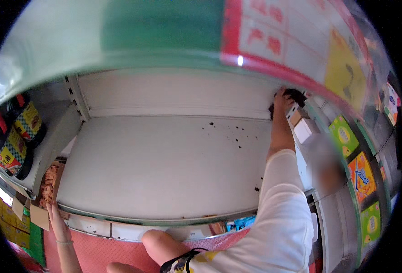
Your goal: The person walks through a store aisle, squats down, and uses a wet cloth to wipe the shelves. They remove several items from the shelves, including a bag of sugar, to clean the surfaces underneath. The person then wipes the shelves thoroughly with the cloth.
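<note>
My right hand (284, 99) reaches to the back right corner of a white metal shelf (166, 163), against a dark cloth-like thing (294, 97); its grip is not clear. Dark specks of dirt (236, 140) lie on the shelf's right part. My left hand (55, 213) is at the shelf's front left corner, beside an open cardboard box (60, 177) of small orange-brown packets (49, 181). Whether its fingers hold the shelf edge or the box cannot be told.
Black bottles with red tops (27, 123) stand on the left shelf. A blurred green and red panel (163, 30) hangs overhead. White boxes (303, 130) and colourful cartons (362, 175) are at right. Blue packets (244, 222) lie below the shelf, above a red floor (119, 252).
</note>
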Action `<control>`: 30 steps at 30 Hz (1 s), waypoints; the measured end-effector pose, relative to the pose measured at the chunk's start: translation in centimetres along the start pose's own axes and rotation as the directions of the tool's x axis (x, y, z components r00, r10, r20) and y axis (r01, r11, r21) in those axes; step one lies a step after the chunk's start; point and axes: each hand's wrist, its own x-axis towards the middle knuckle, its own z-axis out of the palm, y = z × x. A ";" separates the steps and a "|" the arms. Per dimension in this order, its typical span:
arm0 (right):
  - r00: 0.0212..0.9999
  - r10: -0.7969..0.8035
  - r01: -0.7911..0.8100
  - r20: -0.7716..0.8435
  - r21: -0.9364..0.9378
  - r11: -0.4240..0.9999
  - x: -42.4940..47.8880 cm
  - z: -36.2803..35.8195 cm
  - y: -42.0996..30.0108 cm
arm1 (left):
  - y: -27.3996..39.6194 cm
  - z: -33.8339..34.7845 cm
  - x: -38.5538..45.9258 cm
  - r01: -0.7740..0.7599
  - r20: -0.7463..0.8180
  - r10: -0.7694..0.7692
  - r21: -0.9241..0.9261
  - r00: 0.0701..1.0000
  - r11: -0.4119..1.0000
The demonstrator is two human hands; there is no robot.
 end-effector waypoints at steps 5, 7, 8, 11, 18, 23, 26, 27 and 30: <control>0.997 0.041 -0.023 0.066 -0.253 0.967 -9.1 1.2 -3.8 | 0.6 0.7 -0.5 0.013 0.030 -0.010 -0.100 1.000 0.995; 0.998 -0.027 0.040 0.057 -0.240 0.970 -14.7 2.8 -6.7 | 1.0 1.0 -0.6 0.006 0.140 0.011 -0.122 0.990 0.993; 0.993 -0.066 0.083 0.100 -0.178 0.981 -18.0 3.3 -8.2 | 1.4 0.9 -0.7 -0.011 0.146 0.026 -0.105 0.989 0.994; 0.877 -0.335 0.358 0.344 -0.002 0.934 -30.7 4.3 -12.7 | 1.6 0.5 -0.9 -0.038 0.165 0.047 -0.055 0.985 0.998; -0.308 -0.874 0.914 0.375 0.371 -0.163 -40.4 1.3 -16.7 | 0.5 0.9 -0.2 0.020 -0.024 -0.021 -0.055 1.000 0.998; -0.621 -0.672 0.784 0.403 0.345 -0.517 -31.4 -0.1 -14.4 | 0.9 -1.1 -0.4 0.026 0.089 -0.027 0.010 0.996 1.000; -0.528 -0.631 0.835 0.569 0.212 -0.508 -21.3 -4.5 -9.1 | 0.2 -1.2 -0.2 -0.002 0.078 0.001 0.020 0.997 1.000; -0.453 -0.580 0.861 0.677 0.164 -0.481 -17.6 -6.1 -7.0 | 0.0 -0.7 -0.1 -0.017 0.080 0.016 0.016 0.997 1.000; -0.213 -0.548 0.914 0.809 -0.033 -0.404 -10.7 -11.6 -2.9 | 0.6 0.1 -0.3 -0.012 0.072 0.010 0.025 0.997 1.000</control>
